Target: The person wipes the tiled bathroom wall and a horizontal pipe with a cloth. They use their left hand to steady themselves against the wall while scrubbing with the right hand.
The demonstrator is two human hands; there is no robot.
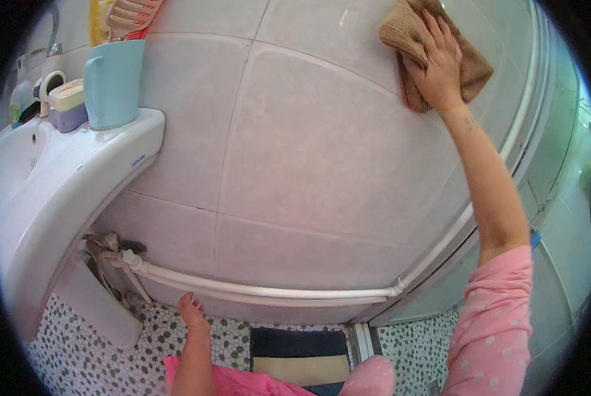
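Note:
My right hand lies spread over a folded brown towel, pressing it against the grey wall tiles at the upper right. The towel's edges stick out on both sides of the hand. My right arm is stretched far up, in a pink dotted sleeve. Low at the left, my left hand hangs with its fingers a little bent and apart, holding nothing. It is just below a white pipe that runs along the foot of the wall.
A white washbasin juts out at the left. On its rim stand a light-blue mug holding a hairbrush, and a lidded soap box. A glass partition borders the right side. A striped mat lies on the pebble-patterned floor.

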